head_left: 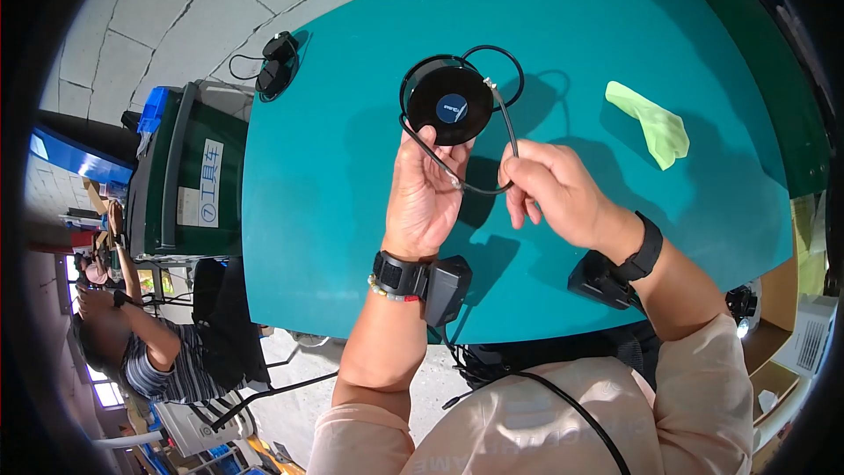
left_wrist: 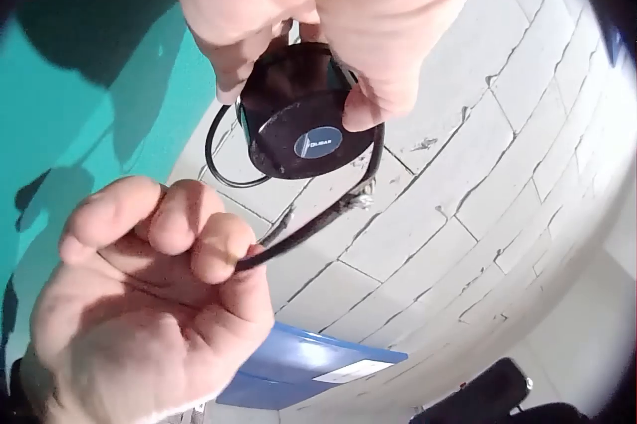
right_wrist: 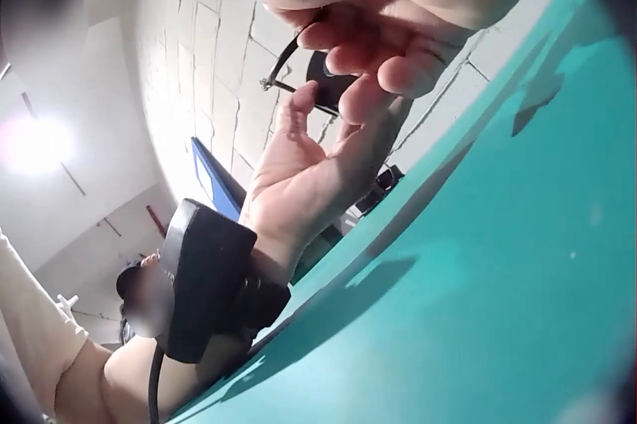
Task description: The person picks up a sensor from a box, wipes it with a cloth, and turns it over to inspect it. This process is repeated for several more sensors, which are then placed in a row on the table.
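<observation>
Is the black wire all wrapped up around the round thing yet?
Not yet. Some black cable already loops around the round black disc. The left hand holds the disc above the teal table, and the right hand pinches a loose stretch of cable. That free part and its end remain unwound.

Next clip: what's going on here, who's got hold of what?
A person stands at a teal table with both hands raised above it. The left hand holds a round black disc with a blue centre label, its fingers curled round the edge. The right hand pinches the thin black cable that loops around the disc. A yellow-green cloth lies on the table to the right, and a small black device sits at its far left corner.
</observation>
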Demonstrator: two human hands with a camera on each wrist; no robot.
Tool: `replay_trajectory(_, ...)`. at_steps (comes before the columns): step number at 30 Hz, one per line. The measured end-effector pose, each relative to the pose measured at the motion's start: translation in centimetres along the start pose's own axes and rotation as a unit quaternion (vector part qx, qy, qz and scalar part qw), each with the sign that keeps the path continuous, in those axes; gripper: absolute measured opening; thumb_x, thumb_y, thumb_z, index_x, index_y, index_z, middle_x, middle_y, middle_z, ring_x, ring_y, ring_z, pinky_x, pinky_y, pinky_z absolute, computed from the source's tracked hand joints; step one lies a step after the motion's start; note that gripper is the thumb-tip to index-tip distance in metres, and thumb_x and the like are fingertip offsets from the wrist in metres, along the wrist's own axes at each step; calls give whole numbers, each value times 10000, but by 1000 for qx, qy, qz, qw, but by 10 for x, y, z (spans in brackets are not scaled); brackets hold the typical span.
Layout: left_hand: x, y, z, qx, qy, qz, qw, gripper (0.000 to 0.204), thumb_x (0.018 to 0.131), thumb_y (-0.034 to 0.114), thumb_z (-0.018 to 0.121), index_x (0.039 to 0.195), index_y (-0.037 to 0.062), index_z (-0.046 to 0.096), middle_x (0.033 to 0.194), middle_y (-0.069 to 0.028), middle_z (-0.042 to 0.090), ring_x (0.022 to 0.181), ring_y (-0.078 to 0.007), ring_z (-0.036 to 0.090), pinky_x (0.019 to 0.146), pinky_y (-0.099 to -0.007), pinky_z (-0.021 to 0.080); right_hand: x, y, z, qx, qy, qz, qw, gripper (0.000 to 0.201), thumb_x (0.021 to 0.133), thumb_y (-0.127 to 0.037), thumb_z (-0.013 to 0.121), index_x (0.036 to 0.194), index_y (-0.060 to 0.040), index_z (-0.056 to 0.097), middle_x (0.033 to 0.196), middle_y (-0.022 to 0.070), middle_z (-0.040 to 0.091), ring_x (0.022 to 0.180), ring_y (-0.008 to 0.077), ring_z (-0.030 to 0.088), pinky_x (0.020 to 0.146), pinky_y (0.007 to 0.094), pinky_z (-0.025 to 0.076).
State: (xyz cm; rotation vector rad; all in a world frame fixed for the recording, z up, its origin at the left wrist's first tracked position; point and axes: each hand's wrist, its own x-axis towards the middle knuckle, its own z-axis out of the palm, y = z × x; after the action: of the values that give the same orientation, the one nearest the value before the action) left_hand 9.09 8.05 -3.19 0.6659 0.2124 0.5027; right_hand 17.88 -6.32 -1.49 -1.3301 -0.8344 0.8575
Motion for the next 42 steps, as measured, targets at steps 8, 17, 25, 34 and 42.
replay_trajectory(8, -3, 2, -2, 99, -80, -47, 991, 455, 806, 348, 603, 1124, 29, 538, 1141, -93, 577, 1054, -231, 563, 1003, -347, 415, 10, 9, -15, 57, 113, -11, 992, 307, 910, -287, 529, 778, -11, 551, 702, 46, 564, 571, 118, 586, 447, 222, 411)
replay_trajectory(17, -5, 0, -2, 80, -64, -44, 994, 480, 820, 310, 570, 1157, -23, 490, 1164, -162, 553, 1102, -259, 534, 1007, -417, 402, 11, 17, -16, 224, 173, -28, 959, 236, 811, -95, 648, 999, -30, 522, 847, 50, 611, 732, 109, 582, 560, 216, 419)
replay_trajectory(25, -5, 5, 5, 89, -75, -107, 987, 449, 833, 262, 513, 1149, -56, 481, 1192, -183, 526, 1107, -284, 526, 1017, -425, 391, 12, 20, -30, 200, 169, -29, 965, 303, 813, -111, 620, 1104, -63, 550, 906, 11, 616, 720, 83, 543, 576, 219, 403)
replay_trajectory(34, -4, 3, -2, 100, -76, -103, 987, 451, 852, 276, 470, 1142, -68, 492, 1131, -186, 564, 1043, -281, 559, 980, -402, 409, 7, -1, -15, 143, 120, 0, 982, 354, 815, -232, 653, 1083, -11, 589, 929, 40, 620, 715, 76, 562, 583, 208, 456)
replay_trajectory(42, -6, 8, -1, 230, -20, -71, 970, 373, 851, 194, 552, 1123, -56, 500, 1046, -118, 594, 962, -199, 583, 894, -334, 443, 9, 11, -14, 88, 160, -52, 982, 396, 801, -201, 687, 1103, 28, 571, 884, 35, 613, 704, 63, 562, 592, 196, 477)
